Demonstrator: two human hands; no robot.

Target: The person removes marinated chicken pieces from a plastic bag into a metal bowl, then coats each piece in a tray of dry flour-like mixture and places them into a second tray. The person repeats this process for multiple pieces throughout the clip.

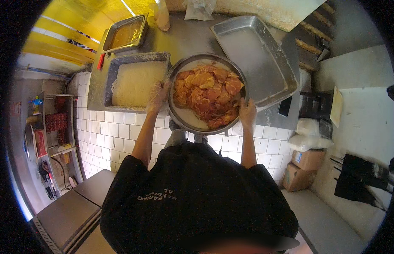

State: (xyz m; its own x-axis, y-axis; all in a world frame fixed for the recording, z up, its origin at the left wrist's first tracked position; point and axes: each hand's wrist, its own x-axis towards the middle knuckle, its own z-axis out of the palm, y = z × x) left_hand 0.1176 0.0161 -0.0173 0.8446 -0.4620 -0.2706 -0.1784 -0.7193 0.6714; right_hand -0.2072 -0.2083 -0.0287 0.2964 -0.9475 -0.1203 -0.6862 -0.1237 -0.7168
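A large round metal pan (209, 130) holds a heap of raw, seasoned meat pieces (209, 92), chicken by the look of them. My left hand (159, 95), in a clear plastic glove, grips the pan's left rim. On the right rim is my right hand (247, 112), gloved the same way. Just left of the round pan, a deep rectangular pan (109, 79) contains pale flour-like powder (139, 82). To the right lies a large rectangular metal tray (254, 57) with whitish residue on it.
A smaller steel pan (146, 30) with amber liquid stands at the table's back left. A red-handled tool (101, 61) lies near it. Plastic bags (200, 9) are at the back. A dark phone-like object (285, 106) sits near the right edge. Cardboard boxes (300, 177) are stacked at right.
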